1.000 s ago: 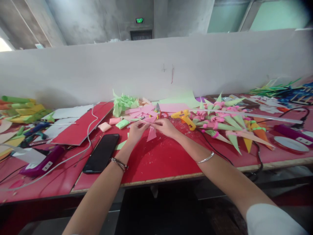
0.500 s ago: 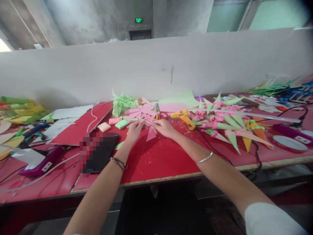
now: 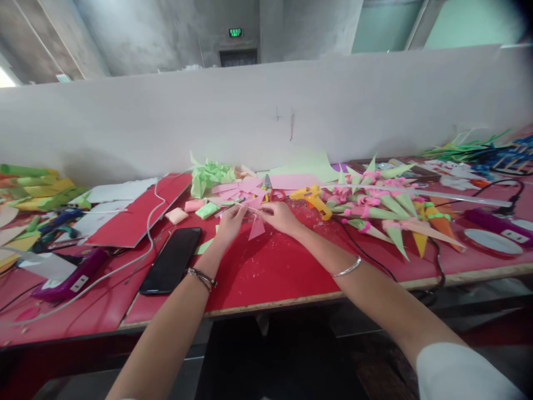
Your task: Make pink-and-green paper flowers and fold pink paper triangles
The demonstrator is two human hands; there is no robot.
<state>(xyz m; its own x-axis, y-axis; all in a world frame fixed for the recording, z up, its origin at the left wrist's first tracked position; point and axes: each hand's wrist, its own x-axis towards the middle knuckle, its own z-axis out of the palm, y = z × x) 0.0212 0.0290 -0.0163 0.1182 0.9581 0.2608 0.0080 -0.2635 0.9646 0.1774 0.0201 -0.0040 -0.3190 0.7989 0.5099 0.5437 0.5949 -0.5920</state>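
My left hand [image 3: 230, 223] and my right hand [image 3: 281, 216] meet over the middle of the red table, fingertips pinched. Between them is a small piece of pink paper [image 3: 252, 209], largely covered by the fingers. A thin dark item pokes out by the left fingertips; what it is I cannot make out. Just below the hands lies a pink paper triangle [image 3: 257, 229]. Behind them are loose pink paper pieces [image 3: 235, 190] and scissors [image 3: 278, 195] with red and yellow handles. To the right of my right hand rests a yellow glue gun [image 3: 313, 200].
Paper cones with pink trim [image 3: 389, 205] are heaped on the right. A black phone [image 3: 172, 260] lies beside my left forearm. White cable [image 3: 152, 233] runs across the left side to a purple power strip [image 3: 73, 278]. Green paper pieces [image 3: 210, 176] stand near the partition [image 3: 175, 122].
Both hands stay nearly in place, with only slight finger movement. The view shifts very slightly. Nothing is picked up or put down.
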